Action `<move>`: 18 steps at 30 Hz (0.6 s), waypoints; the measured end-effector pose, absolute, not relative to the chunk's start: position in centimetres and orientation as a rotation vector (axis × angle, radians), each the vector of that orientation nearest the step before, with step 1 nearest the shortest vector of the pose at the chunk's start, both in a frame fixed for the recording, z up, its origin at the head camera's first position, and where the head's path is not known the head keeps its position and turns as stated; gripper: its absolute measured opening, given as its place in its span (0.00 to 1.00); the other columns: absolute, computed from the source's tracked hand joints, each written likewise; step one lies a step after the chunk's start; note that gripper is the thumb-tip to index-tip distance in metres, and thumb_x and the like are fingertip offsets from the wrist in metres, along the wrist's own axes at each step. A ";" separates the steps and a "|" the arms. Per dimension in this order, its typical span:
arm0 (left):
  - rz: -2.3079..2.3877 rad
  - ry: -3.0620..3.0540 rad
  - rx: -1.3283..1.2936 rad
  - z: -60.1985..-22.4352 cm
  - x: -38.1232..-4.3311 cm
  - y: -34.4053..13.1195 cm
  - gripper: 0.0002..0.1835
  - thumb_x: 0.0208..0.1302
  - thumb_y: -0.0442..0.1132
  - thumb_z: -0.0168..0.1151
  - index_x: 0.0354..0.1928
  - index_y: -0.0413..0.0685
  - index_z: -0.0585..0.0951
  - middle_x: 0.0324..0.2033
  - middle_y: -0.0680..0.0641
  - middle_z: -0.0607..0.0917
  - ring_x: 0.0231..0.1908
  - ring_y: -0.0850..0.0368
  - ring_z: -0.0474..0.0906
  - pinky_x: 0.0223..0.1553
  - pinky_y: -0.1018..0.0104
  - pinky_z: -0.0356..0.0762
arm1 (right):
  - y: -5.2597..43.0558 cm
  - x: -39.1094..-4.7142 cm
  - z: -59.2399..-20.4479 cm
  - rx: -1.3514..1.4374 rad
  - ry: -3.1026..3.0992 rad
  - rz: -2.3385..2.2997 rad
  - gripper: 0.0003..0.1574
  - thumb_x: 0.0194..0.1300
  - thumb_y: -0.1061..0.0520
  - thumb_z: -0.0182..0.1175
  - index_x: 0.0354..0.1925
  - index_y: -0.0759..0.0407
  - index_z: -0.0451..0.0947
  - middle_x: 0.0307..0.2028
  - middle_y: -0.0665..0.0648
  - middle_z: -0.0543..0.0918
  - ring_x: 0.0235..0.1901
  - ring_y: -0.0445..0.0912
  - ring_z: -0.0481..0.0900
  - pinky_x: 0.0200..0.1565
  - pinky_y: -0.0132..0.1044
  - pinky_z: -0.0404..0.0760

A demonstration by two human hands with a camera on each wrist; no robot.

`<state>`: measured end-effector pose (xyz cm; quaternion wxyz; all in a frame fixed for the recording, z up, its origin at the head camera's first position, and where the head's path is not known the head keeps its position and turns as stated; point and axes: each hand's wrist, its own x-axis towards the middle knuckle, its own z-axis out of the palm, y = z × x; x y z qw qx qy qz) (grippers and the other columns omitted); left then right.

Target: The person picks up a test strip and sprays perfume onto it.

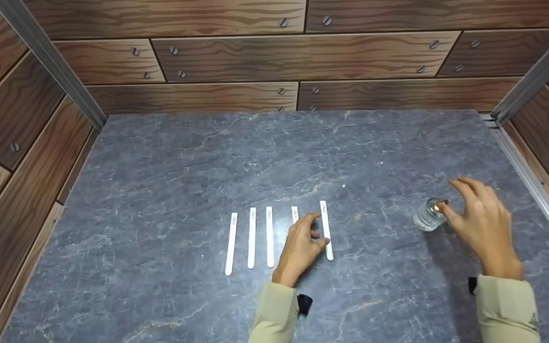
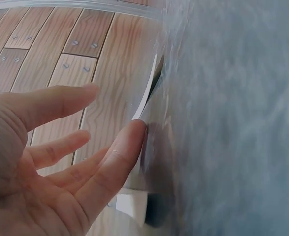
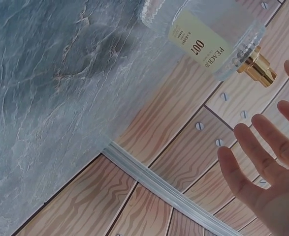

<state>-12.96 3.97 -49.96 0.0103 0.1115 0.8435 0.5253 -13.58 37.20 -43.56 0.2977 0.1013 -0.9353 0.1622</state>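
Several white paper test strips lie in a row on the grey marbled table (image 1: 198, 152), with small dark print at their far ends. My left hand (image 1: 300, 243) is low beside the rightmost strip (image 1: 327, 233), its fingers loosely bent and apart. In the left wrist view a fingertip (image 2: 137, 130) comes right at the edge of a strip (image 2: 149, 93). My left hand partly covers the neighbouring strip (image 1: 295, 213). At the right stands a clear glass perfume bottle (image 1: 428, 220) with a gold spray nozzle (image 3: 258, 69) and a pale label. My right hand (image 1: 482, 226), fingers spread, is beside it.
Three more strips, the leftmost (image 1: 231, 245) slightly apart, lie left of my left hand. Wood-patterned walls (image 1: 236, 57) enclose the table at the back and sides. Metal rails (image 1: 536, 190) run along the right edge and up the corners.
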 end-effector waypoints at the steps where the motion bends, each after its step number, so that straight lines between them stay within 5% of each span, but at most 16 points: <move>1: 1.645 2.631 0.341 -50.0 -13.0 4.0 0.28 0.56 0.25 0.73 0.60 0.32 0.78 0.51 0.35 0.82 0.39 0.52 0.84 0.38 0.70 0.81 | 37.2 -13.6 -43.6 0.265 -2.490 0.434 0.35 0.42 0.71 0.77 0.53 0.72 0.79 0.53 0.74 0.79 0.48 0.71 0.76 0.43 0.68 0.76; 18: 1.544 2.777 0.161 -50.2 -12.6 6.2 0.32 0.41 0.24 0.78 0.54 0.34 0.81 0.42 0.42 0.83 0.33 0.56 0.82 0.33 0.69 0.79 | 37.4 -13.1 -44.3 0.221 -2.509 0.496 0.34 0.45 0.70 0.76 0.53 0.71 0.79 0.53 0.72 0.79 0.50 0.70 0.76 0.42 0.69 0.75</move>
